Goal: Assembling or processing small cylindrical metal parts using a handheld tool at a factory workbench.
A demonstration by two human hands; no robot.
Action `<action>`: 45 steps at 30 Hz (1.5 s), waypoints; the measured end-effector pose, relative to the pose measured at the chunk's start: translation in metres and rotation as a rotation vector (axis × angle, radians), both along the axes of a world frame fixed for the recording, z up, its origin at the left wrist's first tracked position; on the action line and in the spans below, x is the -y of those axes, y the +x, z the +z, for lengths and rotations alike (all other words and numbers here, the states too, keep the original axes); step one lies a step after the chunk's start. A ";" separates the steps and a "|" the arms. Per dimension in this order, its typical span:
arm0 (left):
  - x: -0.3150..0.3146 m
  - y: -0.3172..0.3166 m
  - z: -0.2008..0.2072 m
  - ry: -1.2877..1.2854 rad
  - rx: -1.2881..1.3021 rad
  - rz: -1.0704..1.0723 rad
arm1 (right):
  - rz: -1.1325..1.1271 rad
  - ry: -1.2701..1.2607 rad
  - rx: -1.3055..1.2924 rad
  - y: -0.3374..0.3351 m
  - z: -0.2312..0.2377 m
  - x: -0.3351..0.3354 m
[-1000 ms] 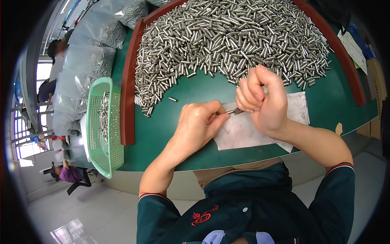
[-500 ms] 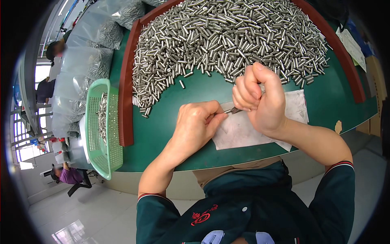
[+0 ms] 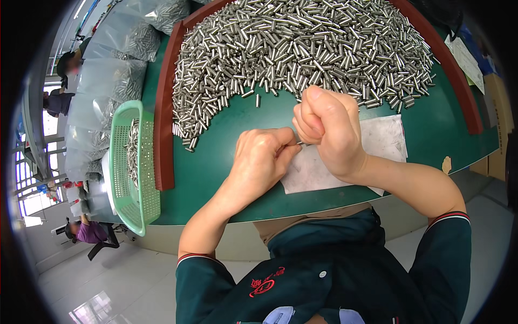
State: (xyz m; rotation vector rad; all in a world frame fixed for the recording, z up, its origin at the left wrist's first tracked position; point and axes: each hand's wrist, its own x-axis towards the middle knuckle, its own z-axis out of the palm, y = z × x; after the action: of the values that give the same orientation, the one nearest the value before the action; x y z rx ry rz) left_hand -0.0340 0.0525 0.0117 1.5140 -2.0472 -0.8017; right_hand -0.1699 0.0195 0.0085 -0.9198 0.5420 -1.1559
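My left hand [image 3: 260, 162] is closed in a pinch, thumb against fingers, on a small shiny metal pin [image 3: 301, 143] whose end barely shows between my two hands. Just to its right, my right hand [image 3: 335, 135] is curled into a fist, thumb uppermost; whatever it grips is hidden by the fingers. Both hands meet over a smudged white sheet [image 3: 310, 175] lying on the green tabletop [image 3: 216, 162]. Beyond them spreads a big heap of short metal pins [image 3: 302, 48]. One loose pin [image 3: 258, 100] stands apart from the heap's near edge.
Red-brown rails [image 3: 166, 124] border the heap left and right. Outside the left rail is a green basket [image 3: 148, 208] with some pins. Clear bags of pins [image 3: 127, 81] line the far left. Papers [image 3: 465, 62] lie at right; other people [image 3: 90, 232] are in the left background.
My right fist has moved left and closer to my left fingers, covering the dark-ended thing that showed between them before. My left hand keeps its pinch.
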 end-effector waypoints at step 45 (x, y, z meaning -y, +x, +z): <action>0.015 0.073 0.020 -0.021 0.391 0.417 | 0.084 0.284 0.119 -0.014 -0.006 0.022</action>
State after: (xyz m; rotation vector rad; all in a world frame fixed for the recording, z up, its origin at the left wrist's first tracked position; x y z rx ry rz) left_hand 0.0389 0.0378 0.0314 2.1195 -1.8716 -0.3402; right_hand -0.1836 -0.0023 0.0028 -0.6199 0.5496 -1.0194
